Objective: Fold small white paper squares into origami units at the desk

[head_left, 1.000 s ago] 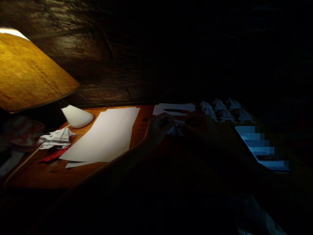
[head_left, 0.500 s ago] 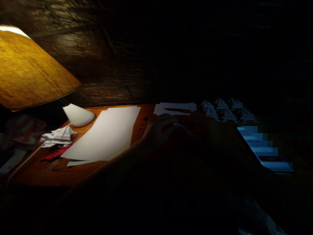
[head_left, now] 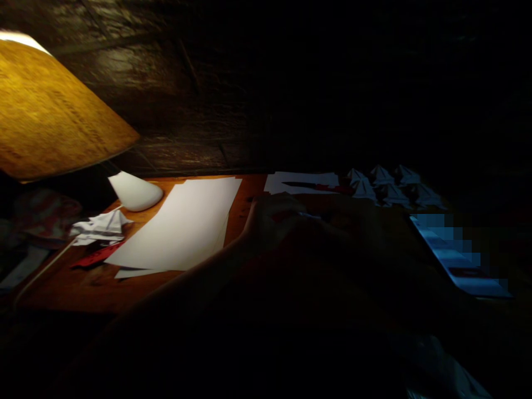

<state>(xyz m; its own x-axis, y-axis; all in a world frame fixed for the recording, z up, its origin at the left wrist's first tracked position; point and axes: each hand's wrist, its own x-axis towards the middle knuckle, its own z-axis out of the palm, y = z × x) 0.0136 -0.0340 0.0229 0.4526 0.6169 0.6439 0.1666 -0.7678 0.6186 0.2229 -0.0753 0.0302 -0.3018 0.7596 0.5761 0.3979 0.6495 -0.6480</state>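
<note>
My left hand [head_left: 272, 219] is closed, its fingers curled around the left end of a small pale piece of paper [head_left: 310, 215]. Facing it, my right hand [head_left: 353, 221] lies in deep shadow and appears closed at the paper's other end. Only a thin, bluish-lit edge of the paper shows between the fingers. Just beyond the hands, a knife [head_left: 305, 185] with a dark blade and red handle rests across white sheets [head_left: 272, 183]. Several folded white paper shapes [head_left: 393, 194], resembling little boats, stand in rows to the right.
A stack of white paper [head_left: 178, 227] covers the wooden table [head_left: 78, 293] on the left, partly over a red object [head_left: 95, 256]. Crumpled-looking folded paper [head_left: 102, 227] sits near the lamp [head_left: 135, 192]. A lit phone-like screen [head_left: 449, 260] lies at right.
The view has shifted slightly, so the table things on the right appear farther right. My hands stay together around the paper, and its lit edge has turned a little.
</note>
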